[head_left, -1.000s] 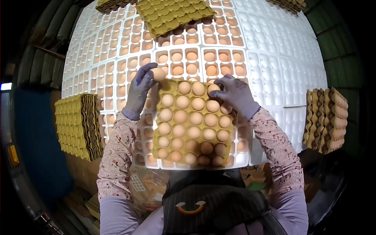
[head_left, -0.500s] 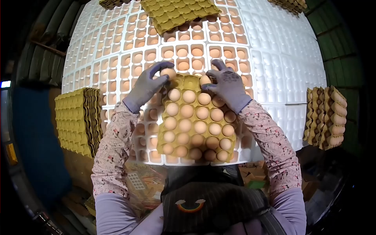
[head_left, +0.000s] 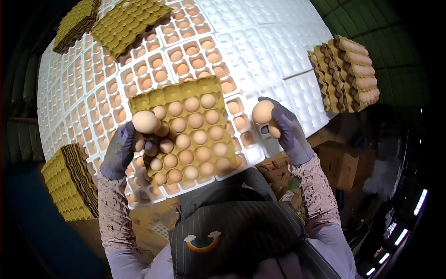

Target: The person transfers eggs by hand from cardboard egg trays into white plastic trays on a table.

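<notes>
Gloved, my left hand point(head_left: 121, 148) is closed on eggs point(head_left: 146, 122), held over the left edge of a yellow pulp tray point(head_left: 174, 93). My right hand point(head_left: 287, 130), also gloved, grips eggs point(head_left: 263, 112), one large at the fingertips and another lower against the palm, to the right of that tray. Rows of brown eggs fill most of the pulp tray, while its far row shows bare cups. The tray rests on white foam trays point(head_left: 227, 96), many of whose cells hold eggs.
Stacked pulp trays stand at the left point(head_left: 69, 183) and far left point(head_left: 76, 23). Another pulp tray point(head_left: 130, 25) lies at the back. Egg-filled pulp trays point(head_left: 346, 74) stand at the right, above a cardboard box point(head_left: 346, 167) beyond the table edge.
Both hands have left the pulp tray's far row with eggs in them and moved apart, the right one out past the tray. The far row has lost eggs. The view has turned rightward.
</notes>
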A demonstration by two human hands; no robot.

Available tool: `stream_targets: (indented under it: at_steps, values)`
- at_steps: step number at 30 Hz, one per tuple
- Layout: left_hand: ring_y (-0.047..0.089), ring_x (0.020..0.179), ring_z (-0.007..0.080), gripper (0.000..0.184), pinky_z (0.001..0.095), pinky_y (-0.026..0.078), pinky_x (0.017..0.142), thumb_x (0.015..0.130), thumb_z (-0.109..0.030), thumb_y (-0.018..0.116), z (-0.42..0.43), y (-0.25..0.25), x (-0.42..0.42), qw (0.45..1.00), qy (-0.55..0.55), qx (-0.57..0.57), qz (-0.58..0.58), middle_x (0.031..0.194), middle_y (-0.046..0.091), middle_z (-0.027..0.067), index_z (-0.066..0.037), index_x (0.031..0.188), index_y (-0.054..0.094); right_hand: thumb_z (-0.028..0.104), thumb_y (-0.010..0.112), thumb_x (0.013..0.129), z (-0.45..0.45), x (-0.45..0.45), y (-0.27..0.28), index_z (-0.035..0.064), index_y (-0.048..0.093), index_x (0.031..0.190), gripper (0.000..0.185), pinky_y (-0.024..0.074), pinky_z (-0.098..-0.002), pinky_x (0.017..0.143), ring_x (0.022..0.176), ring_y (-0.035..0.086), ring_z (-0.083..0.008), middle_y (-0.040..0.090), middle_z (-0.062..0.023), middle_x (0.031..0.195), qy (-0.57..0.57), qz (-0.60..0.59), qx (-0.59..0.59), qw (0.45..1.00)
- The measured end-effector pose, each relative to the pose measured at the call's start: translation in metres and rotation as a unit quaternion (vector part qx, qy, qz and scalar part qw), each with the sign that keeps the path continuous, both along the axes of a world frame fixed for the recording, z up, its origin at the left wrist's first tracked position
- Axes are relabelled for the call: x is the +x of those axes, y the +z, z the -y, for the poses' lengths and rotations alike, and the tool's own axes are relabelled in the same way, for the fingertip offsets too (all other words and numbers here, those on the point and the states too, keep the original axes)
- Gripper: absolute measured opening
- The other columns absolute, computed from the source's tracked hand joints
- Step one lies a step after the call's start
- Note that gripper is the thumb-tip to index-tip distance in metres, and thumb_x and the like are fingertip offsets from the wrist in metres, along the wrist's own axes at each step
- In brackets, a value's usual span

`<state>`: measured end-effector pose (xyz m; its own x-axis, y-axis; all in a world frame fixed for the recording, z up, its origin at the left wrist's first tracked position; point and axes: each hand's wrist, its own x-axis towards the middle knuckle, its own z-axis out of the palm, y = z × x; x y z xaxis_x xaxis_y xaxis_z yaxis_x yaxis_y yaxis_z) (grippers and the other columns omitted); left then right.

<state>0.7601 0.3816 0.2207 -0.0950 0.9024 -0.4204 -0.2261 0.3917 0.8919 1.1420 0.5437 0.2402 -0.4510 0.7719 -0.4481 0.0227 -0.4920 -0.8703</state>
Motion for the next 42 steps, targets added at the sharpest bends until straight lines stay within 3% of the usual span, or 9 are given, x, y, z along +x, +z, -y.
stream_targets:
  at_steps: [8, 12, 14, 21, 28, 33, 36, 40, 42]
  values:
    - [0.062, 0.104, 0.0210, 0.044, 0.0322, 0.051, 0.086, 0.092, -0.025, 0.067, -0.025, 0.006, 0.151, 0.983, -0.148, 0.022, -0.105, 0.136, 0.053, 0.0115, 0.003, 0.127, 0.064, 0.024, 0.083, 0.078, 0.080, 0.075, -0.070, 0.0145, 0.072, 0.118, 0.043, 0.0541, -0.0396, 0.096, 0.118, 0.061, -0.0330, 0.060, -0.0148, 0.134, 0.216, 0.380, 0.492, 0.752]
    - [0.057, 0.119, 0.0356, 0.042, 0.0425, 0.052, 0.093, 0.087, -0.032, 0.072, -0.041, 0.008, 0.220, 0.940, -0.172, 0.037, -0.291, 0.137, 0.052, 0.0179, -0.014, 0.125, 0.067, 0.021, 0.080, 0.082, 0.064, 0.098, -0.085, 0.0108, 0.069, 0.120, 0.041, 0.0550, -0.0395, 0.092, 0.113, 0.064, -0.0337, 0.061, -0.0158, 0.132, 0.180, 0.335, 0.533, 0.756]
    - [0.059, 0.118, 0.0337, 0.046, 0.0423, 0.052, 0.095, 0.084, -0.030, 0.077, -0.049, -0.002, 0.258, 0.889, -0.187, 0.111, -0.402, 0.138, 0.051, 0.0162, -0.010, 0.125, 0.067, 0.018, 0.078, 0.084, 0.052, 0.130, -0.063, 0.0054, 0.067, 0.121, 0.041, 0.0555, -0.0386, 0.090, 0.109, 0.066, -0.0340, 0.064, -0.0174, 0.127, 0.031, 0.300, 0.326, 0.896]
    - [0.065, 0.092, 0.0309, 0.038, 0.0426, 0.056, 0.075, 0.088, -0.033, 0.070, -0.073, -0.056, 0.359, 0.741, -0.242, 0.052, -0.625, 0.133, 0.054, 0.0113, -0.020, 0.123, 0.063, 0.024, 0.083, 0.078, -0.017, 0.188, -0.087, 0.0047, 0.069, 0.115, 0.044, 0.0571, -0.0385, 0.079, 0.101, 0.068, -0.0289, 0.070, -0.0128, 0.106, 0.181, 0.297, 0.507, 0.789]
    - [0.065, 0.103, 0.0350, 0.043, 0.0424, 0.056, 0.084, 0.091, -0.025, 0.068, -0.118, -0.043, 0.365, 0.849, -0.145, -0.066, -0.504, 0.130, 0.058, 0.0153, -0.018, 0.133, 0.061, 0.027, 0.081, 0.079, -0.047, 0.193, -0.113, 0.0065, 0.069, 0.112, 0.041, 0.0553, -0.0411, 0.077, 0.090, 0.066, -0.0306, 0.067, -0.0123, 0.099, 0.215, 0.157, 0.467, 0.843]
    - [0.066, 0.102, 0.0284, 0.048, 0.0397, 0.056, 0.085, 0.095, -0.025, 0.065, -0.123, -0.052, 0.373, 0.783, -0.147, -0.055, -0.602, 0.123, 0.061, 0.0130, -0.014, 0.140, 0.056, 0.023, 0.074, 0.086, -0.050, 0.184, -0.117, 0.0056, 0.069, 0.114, 0.034, 0.0490, -0.0430, 0.081, 0.092, 0.063, -0.0311, 0.067, -0.0120, 0.097, 0.270, 0.109, 0.482, 0.826]
    - [0.054, 0.125, 0.0393, 0.055, 0.0456, 0.047, 0.105, 0.096, -0.021, 0.060, -0.143, -0.069, 0.397, 0.933, 0.071, 0.055, -0.349, 0.139, 0.051, 0.0210, -0.004, 0.146, 0.045, 0.013, 0.067, 0.089, -0.048, 0.183, -0.130, 0.0039, 0.069, 0.114, 0.027, 0.0486, -0.0465, 0.088, 0.093, 0.062, -0.0327, 0.067, -0.0131, 0.104, 0.205, 0.104, 0.479, 0.847]
    - [0.038, 0.141, 0.0425, 0.055, 0.0496, 0.032, 0.119, 0.099, -0.013, 0.052, -0.156, -0.127, 0.412, 0.764, 0.001, 0.149, -0.627, 0.148, 0.043, 0.0257, 0.006, 0.148, 0.036, -0.009, 0.060, 0.083, -0.053, 0.189, -0.159, -0.0071, 0.054, 0.126, 0.044, 0.0407, -0.0554, 0.110, 0.117, 0.057, -0.0389, 0.060, -0.0228, 0.122, 0.194, 0.093, 0.566, 0.796]
    - [0.037, 0.142, 0.0427, 0.054, 0.0513, 0.029, 0.120, 0.098, -0.013, 0.053, -0.155, -0.104, 0.407, 0.882, 0.066, 0.145, -0.443, 0.149, 0.043, 0.0249, 0.006, 0.147, 0.039, -0.009, 0.059, 0.080, -0.060, 0.186, -0.132, -0.0060, 0.057, 0.124, 0.044, 0.0445, -0.0510, 0.106, 0.117, 0.057, -0.0385, 0.061, -0.0221, 0.120, 0.187, 0.085, 0.541, 0.815]
